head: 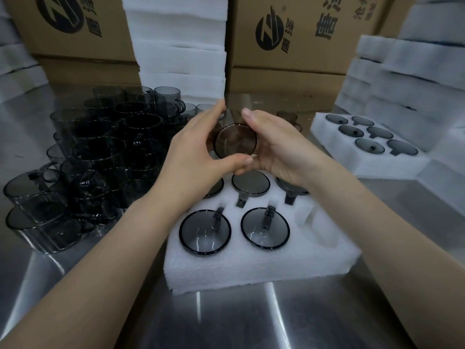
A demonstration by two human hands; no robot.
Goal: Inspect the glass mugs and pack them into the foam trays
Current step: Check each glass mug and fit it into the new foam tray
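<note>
Glass mug [235,141] is held end-on above the foam tray's [251,270] far row, with left hand [198,152] and right hand [279,147] both curled round its wall. Recommend turning it fully against the light, then seating it in the tray's vacant pocket [324,230] at 4 o'clock, handle into the slot. Unpacked mugs [100,152] crowd the bench [251,318] at 9 o'clock and a filled tray [377,159] lies at 2 o'clock; neither obstructs the pocket.

The left hand [198,152] and the right hand [274,147] are bare, with slim fingers and short, plain, rounded nails. The left forearm [100,260] and the right forearm [377,235] are bare too, uncovered from the wrists back to the picture's lower corners.
</note>
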